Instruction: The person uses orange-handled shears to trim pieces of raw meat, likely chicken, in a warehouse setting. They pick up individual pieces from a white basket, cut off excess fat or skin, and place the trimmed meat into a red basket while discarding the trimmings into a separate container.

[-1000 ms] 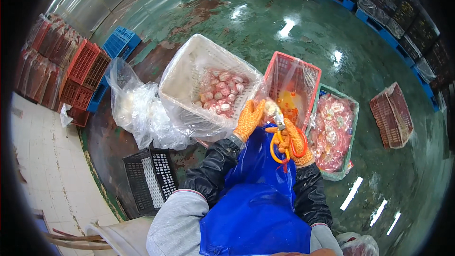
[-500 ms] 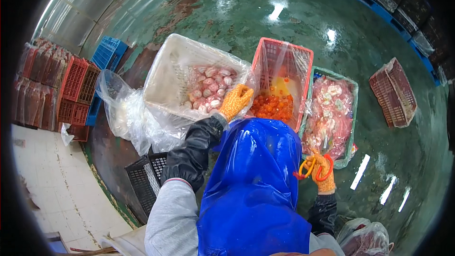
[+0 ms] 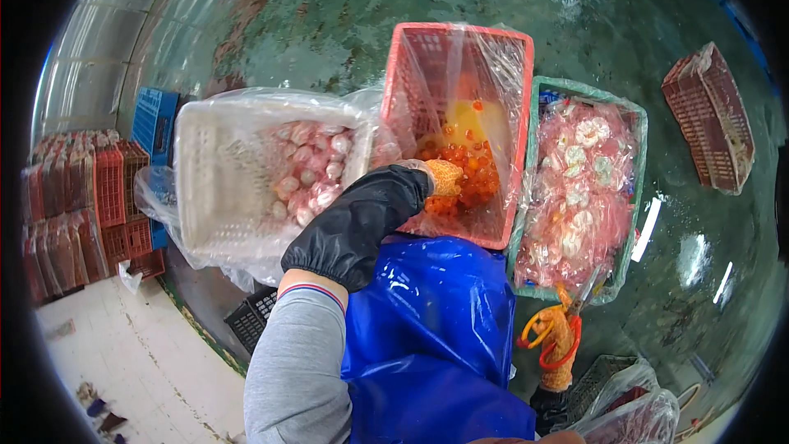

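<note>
My left hand (image 3: pixel 445 177), in an orange patterned glove, reaches down into the red crate (image 3: pixel 526 127), at a heap of soft orange balls that look like egg yolks (image 3: pixel 477 179). Its fingertips are hidden, so whether it holds anything is unclear. A yellow liquid (image 3: pixel 479 125) pools beyond the balls. In my right hand (image 3: pixel 559 345), gloved alike, is a pair of scissors (image 3: pixel 574 306) with orange handles, blades pointing away beside the green crate's near edge. That green crate (image 3: pixel 629 189) holds pinkish bags with whitish lumps. Left of the red crate, a white crate (image 3: pixel 193 173) holds pinkish-white round pieces (image 3: pixel 308 168).
Clear plastic lines the crates. A dark red crate (image 3: pixel 708 119) lies tilted on the wet green floor (image 3: pixel 329 41) at the right. Stacked red crates (image 3: pixel 111 189) and a blue crate (image 3: pixel 153 127) stand at the left. A black crate (image 3: pixel 251 319) sits near my left side.
My left hand has moved right, from the white crate's edge into the red crate. My right hand still holds the scissors, blades now showing more. The view has shifted.
</note>
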`<state>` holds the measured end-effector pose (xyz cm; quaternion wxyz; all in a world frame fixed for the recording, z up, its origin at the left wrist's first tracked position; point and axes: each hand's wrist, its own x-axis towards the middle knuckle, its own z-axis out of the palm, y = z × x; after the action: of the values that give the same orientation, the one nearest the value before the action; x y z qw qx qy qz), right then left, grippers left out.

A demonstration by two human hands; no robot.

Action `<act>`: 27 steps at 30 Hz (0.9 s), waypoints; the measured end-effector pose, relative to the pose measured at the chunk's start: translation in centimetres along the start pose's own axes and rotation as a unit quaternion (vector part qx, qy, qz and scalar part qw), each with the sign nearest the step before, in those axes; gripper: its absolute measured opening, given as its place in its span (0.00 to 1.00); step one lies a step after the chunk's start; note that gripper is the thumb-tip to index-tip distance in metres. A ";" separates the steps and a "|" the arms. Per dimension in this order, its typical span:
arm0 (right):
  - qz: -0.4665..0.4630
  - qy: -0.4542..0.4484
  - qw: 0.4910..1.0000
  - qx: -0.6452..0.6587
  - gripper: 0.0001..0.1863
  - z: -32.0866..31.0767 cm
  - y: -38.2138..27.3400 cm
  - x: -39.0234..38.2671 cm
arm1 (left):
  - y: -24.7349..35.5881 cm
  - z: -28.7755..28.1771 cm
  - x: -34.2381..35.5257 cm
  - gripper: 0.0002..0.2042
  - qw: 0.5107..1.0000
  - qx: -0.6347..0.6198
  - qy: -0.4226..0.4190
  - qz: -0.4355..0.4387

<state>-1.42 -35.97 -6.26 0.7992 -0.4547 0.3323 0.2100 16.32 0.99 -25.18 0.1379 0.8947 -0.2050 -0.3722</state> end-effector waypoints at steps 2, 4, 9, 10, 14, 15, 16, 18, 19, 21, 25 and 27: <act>-0.023 -0.009 0.997 -0.068 0.22 1.5 -0.6 -0.2 | 0.0 0.2 1.4 0.20 0.998 -0.028 -0.027 -0.043; 0.012 -0.016 0.999 -0.044 0.24 1.2 -0.9 0.6 | -1.1 2.2 3.2 0.20 0.997 -0.036 -0.031 -0.061; 0.032 0.025 0.997 -0.061 0.26 1.9 -2.1 2.1 | -2.5 5.2 5.0 0.20 0.990 -0.090 0.010 -0.107; 0.045 0.030 0.996 -0.065 0.26 1.4 -2.0 2.3 | -2.5 5.4 5.2 0.20 0.990 -0.095 0.018 -0.106; 0.062 0.040 0.997 -0.027 0.27 1.2 -1.5 2.4 | -0.9 4.4 6.2 0.19 0.985 -0.107 0.021 -0.136; 0.060 0.044 0.997 -0.017 0.27 1.6 -1.4 2.2 | -0.7 4.8 6.7 0.18 0.982 -0.099 0.037 -0.154; 0.058 0.047 0.997 -0.008 0.27 2.0 -1.5 2.2 | -0.6 5.5 7.1 0.17 0.980 -0.090 0.053 -0.172; 0.054 0.047 0.997 -0.005 0.27 2.2 -1.6 2.1 | -1.1 7.5 8.0 0.15 0.980 -0.074 0.076 -0.168; 0.052 0.048 0.997 -0.002 0.27 2.3 -1.7 2.0 | -1.6 8.4 8.4 0.15 0.984 -0.063 0.083 -0.148; 0.045 0.043 0.998 -0.022 0.28 1.7 -1.7 2.1 | -1.8 8.1 8.4 0.14 0.986 -0.023 0.112 -0.120; 0.019 0.007 1.000 -0.017 0.24 0.7 -1.2 1.7 | 0.4 -1.3 5.4 0.09 0.976 -0.011 0.195 -0.095; 0.027 0.006 0.999 -0.017 0.20 -0.7 -0.2 1.2 | 1.6 -8.3 3.5 0.09 0.958 -0.105 0.259 -0.068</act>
<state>-0.74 -36.65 -7.26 0.7834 -0.4602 0.3459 0.2342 24.08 -1.30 -20.96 0.2540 0.9527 -0.0606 -0.1556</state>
